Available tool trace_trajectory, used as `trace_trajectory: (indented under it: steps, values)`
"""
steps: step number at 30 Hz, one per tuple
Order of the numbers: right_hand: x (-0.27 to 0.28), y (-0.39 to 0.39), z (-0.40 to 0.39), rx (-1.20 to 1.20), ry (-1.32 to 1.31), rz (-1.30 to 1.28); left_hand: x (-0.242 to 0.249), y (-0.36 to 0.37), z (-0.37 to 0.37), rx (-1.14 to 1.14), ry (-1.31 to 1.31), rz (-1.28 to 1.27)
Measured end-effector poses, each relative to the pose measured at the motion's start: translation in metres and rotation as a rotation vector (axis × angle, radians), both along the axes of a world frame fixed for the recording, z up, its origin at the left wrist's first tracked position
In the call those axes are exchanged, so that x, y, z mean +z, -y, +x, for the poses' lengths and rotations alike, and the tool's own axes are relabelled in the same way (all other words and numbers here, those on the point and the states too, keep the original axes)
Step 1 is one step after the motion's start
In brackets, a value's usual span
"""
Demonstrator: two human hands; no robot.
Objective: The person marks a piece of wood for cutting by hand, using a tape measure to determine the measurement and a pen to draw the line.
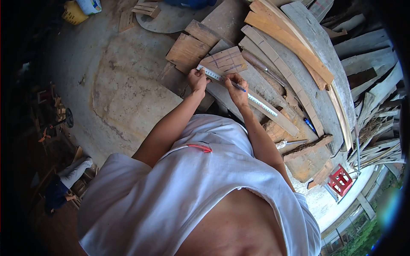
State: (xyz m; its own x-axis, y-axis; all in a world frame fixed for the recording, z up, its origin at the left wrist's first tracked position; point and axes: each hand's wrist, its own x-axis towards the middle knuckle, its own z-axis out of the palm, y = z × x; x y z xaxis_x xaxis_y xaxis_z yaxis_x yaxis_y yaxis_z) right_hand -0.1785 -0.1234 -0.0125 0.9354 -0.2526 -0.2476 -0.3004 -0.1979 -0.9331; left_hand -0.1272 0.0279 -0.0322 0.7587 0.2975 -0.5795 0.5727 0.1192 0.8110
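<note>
A white measuring tape [262, 105] runs slantwise over a long narrow board [287, 123] and along the near edge of a wooden piece [226, 59] marked with dark lines. At the tape's upper left end, my left hand [197, 80] has its fingers closed on the tape. My right hand [236, 87] is closed round a dark blue pen [240, 88], its fingertips at the tape beside the marked piece. Part of the tape is hidden beneath my right hand.
Curved boards [294, 38] lie to the right, with a blue marker [309, 124] near them. A red stool [340, 180] stands at lower right. Scrap wood [376, 106] is piled at far right. Another person [57, 192] is at lower left.
</note>
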Motion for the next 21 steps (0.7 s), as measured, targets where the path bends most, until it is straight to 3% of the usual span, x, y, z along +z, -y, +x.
trace_trajectory:
  steps: [7,13,18,21]
  values:
    - [0.008,0.006,0.002,0.069,-0.040,0.006,-0.009,0.000,-0.001,0.021,0.015,0.000]
    - [0.002,-0.001,-0.001,-0.032,0.004,0.039,-0.007,0.000,-0.001,0.030,0.019,0.012]
    - [0.003,0.007,0.002,0.088,-0.044,-0.034,-0.002,0.001,0.000,0.011,0.005,-0.009]
    - [-0.001,-0.001,-0.003,0.005,0.060,0.002,-0.003,0.000,0.001,0.012,-0.014,-0.003]
